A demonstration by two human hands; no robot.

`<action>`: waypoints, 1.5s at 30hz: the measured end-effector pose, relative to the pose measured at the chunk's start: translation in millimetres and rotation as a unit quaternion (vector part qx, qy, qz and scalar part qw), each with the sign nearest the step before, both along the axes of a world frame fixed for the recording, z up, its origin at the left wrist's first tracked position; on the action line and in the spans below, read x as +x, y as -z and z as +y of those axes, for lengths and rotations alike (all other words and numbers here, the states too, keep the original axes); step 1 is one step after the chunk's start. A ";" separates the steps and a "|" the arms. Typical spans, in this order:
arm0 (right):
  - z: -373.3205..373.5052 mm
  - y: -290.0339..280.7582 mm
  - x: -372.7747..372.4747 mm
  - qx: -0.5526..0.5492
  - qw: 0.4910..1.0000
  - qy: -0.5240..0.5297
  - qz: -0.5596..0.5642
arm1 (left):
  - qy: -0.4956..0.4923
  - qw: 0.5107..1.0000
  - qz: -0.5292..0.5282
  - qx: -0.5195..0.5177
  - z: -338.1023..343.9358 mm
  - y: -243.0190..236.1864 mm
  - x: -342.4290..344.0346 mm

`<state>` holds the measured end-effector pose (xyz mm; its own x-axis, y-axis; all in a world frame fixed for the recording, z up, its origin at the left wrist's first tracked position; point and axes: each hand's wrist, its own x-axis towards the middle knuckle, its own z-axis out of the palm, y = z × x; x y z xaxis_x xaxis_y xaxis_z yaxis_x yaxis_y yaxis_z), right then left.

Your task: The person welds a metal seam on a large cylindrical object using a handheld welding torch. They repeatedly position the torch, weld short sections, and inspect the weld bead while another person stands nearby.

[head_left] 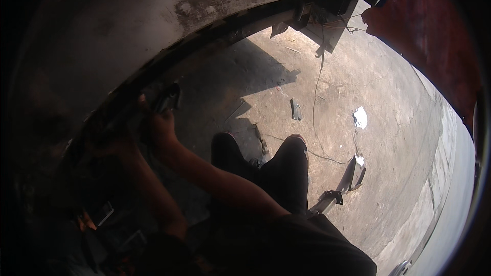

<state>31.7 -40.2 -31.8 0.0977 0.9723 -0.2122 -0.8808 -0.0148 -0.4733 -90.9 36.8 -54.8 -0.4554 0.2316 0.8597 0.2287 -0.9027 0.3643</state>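
A large, worn metal panel [153, 25] with a curved dark lower edge spans the top and left. Both my hands are in deep shadow at that edge. My right hand [159, 128] is closed, with its thumb raised, around something I cannot make out. Just beyond its knuckles a dark, hooked piece [173, 94] sticks out; whether the hand holds it or only rests by it does not show. My left hand [115, 145] reaches in under the edge, left of and nearer than the right one. Its fingers are lost in the dark.
On the sunlit concrete floor [388, 179] lie a small dark flat piece [296, 109], a white scrap [360, 117] and a thin cable [315, 102]. A metal bar [327, 202] with a bracket stands right of my knees. Reddish sheet [429, 30] hangs at upper right.
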 end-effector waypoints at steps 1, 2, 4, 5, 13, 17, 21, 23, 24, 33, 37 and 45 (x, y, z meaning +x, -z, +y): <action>0.6 -0.2 0.5 -0.006 1.000 0.007 -0.007 | 0.045 0.998 -0.023 -0.042 -1.1 -1.1 0.1; 0.9 -0.2 0.3 0.000 1.000 0.013 -0.014 | 0.087 0.991 -0.048 -0.084 -2.3 -1.6 -0.8; 0.5 0.4 -0.1 -0.017 0.999 0.015 -0.039 | 0.115 0.990 -0.024 -0.073 -5.2 -3.3 -5.2; 0.1 1.1 0.1 0.001 0.999 0.023 -0.047 | 0.191 0.975 -0.084 -0.076 -7.6 -4.3 -7.5; -12.9 29.2 25.7 0.030 0.997 -0.024 -0.068 | 0.486 0.810 -0.314 -0.098 -41.8 -10.6 -3.0; -30.8 43.4 38.8 -0.041 0.991 -0.031 -0.126 | 0.523 0.747 -0.406 -0.062 -37.0 -17.2 19.6; -44.2 49.9 43.8 -0.096 0.989 -0.020 -0.111 | 0.447 0.780 -0.433 -0.064 -30.6 -30.2 28.6; -47.9 52.1 43.1 -0.068 0.993 -0.007 -0.097 | 0.441 0.772 -0.457 -0.034 -30.4 -37.4 32.1; -49.0 54.0 42.3 -0.073 0.993 0.018 -0.092 | 0.446 0.777 -0.444 -0.028 -31.2 -40.0 32.8; -57.7 80.7 52.5 -0.063 0.997 -0.008 -0.049 | 0.476 0.777 -0.412 -0.025 -30.0 -40.9 29.7; -55.8 80.7 53.6 -0.044 0.997 0.021 -0.061 | 0.459 0.783 -0.419 -0.033 -32.9 -44.2 32.4; -59.1 88.8 56.5 -0.092 0.993 0.039 -0.059 | 0.453 0.809 -0.374 -0.011 -31.5 -40.6 31.7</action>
